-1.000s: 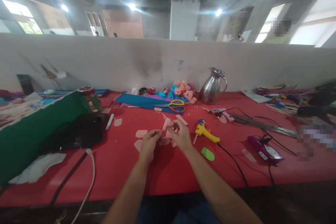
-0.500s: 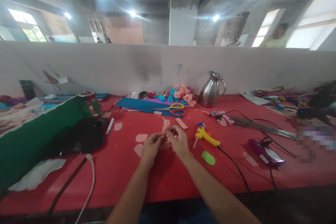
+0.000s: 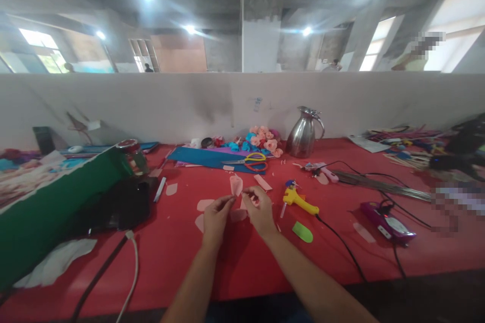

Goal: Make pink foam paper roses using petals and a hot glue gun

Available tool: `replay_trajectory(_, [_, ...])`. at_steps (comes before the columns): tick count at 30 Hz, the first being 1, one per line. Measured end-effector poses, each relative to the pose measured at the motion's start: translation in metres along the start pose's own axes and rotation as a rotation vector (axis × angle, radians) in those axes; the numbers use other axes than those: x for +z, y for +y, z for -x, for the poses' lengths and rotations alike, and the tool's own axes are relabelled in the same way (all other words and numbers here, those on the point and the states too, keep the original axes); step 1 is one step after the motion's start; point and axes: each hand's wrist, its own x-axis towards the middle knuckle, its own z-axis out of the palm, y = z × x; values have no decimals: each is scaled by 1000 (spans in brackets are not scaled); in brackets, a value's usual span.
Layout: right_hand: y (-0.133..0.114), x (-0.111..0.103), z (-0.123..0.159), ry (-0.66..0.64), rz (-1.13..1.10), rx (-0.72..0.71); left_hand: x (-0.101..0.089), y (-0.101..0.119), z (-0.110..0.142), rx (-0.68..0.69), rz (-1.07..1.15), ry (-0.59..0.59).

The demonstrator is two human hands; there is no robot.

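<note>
A pink crepe paper petal stands up between my hands, above the red table. The fingertips of my left hand pinch its lower end. Against its right edge, the thumb and forefinger of my right hand are pressed close together. Loose pink paper pieces lie beneath and around my hands, partly hidden by them. A yellow hot glue gun rests to the right of my right hand, near a bright green rounded piece. Scissors with yellow and red handles lie beyond my hands on blue paper.
A steel jug stands by the partition beside pink paper flowers. At left are a green box wall, a glass jar and a black tray. Cables run from a purple power box at right. People are beyond the partition.
The petal has turned more upright and opened wider between my fingers. My hands have drawn slightly apart. The camera view has tipped upward a little.
</note>
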Motion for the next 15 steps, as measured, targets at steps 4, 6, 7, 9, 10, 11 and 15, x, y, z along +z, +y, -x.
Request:
replay_trajectory(4, [0,1,2,-35,-21,12,0,3,1,-16,-5,10])
replay_trajectory(6, [1,2,2,-44,-30,37,0,6,3,-17,-24,5])
replay_trajectory(7, [1,3,2,-42,-34,48,1,7,3,-20,-32,1])
replay_trajectory(9, [1,3,2,-35,-38,61,2,9,5,-31,-37,-13])
replay_trajectory(10, [0,3,2,-33,-37,63,2,9,5,-34,-37,-19])
replay_trajectory(11, [0,3,1,-28,-35,64,3,9,5,-34,-39,-24])
replay_trajectory(15, [-1,3,1,-13,-13,48,3,9,5,-12,-76,-38])
